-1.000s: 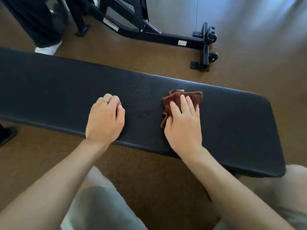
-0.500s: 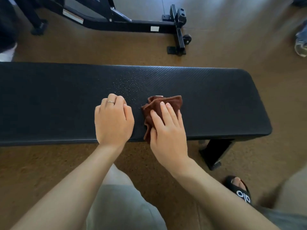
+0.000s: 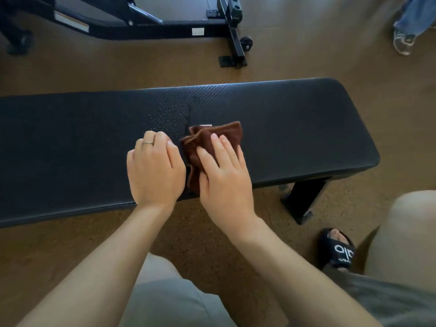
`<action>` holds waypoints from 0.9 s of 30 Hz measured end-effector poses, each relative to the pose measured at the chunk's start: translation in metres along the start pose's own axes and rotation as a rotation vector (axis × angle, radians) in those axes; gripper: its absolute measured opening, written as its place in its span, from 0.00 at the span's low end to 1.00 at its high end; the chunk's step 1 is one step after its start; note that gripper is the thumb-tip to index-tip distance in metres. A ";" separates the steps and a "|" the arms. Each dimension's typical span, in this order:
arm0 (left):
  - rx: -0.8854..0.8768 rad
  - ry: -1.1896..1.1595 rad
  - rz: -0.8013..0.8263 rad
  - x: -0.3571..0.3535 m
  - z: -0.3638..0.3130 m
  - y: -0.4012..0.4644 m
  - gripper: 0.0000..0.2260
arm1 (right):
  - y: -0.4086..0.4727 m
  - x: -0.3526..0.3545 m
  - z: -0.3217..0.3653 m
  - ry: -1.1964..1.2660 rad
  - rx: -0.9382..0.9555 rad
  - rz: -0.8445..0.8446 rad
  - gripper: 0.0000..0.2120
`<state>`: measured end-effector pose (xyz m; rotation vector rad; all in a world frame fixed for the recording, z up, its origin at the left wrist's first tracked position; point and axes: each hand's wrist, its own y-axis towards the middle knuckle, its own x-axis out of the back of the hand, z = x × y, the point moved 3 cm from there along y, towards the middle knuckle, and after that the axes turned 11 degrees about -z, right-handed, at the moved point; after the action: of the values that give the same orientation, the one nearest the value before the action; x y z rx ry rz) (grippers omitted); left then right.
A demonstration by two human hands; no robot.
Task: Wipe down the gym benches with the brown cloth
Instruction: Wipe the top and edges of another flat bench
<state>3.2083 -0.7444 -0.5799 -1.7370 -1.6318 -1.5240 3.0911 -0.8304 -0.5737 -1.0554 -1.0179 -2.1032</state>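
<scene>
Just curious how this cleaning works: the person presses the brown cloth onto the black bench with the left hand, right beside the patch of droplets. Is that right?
Not quite. The head view shows the right hand pressing the brown cloth onto the black bench, beside the droplets. The left hand rests on the bench without it.

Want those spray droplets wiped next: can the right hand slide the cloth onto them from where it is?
Probably yes: the right hand presses the brown cloth beside the droplets, with bare bench between.
</scene>
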 end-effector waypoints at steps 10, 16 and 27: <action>-0.039 -0.030 -0.018 0.004 0.004 -0.002 0.19 | -0.006 0.044 -0.085 -0.129 -0.200 -0.163 0.19; -0.013 0.014 -0.017 0.001 -0.001 -0.003 0.18 | 0.003 0.033 -0.073 -0.160 -0.274 -0.181 0.17; 0.028 0.002 -0.084 0.001 0.000 -0.005 0.17 | 0.052 -0.015 -0.023 0.063 0.304 0.135 0.19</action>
<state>3.2036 -0.7427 -0.5814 -1.6718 -1.7376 -1.5317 3.1293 -0.8755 -0.5760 -0.8751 -1.1573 -1.7942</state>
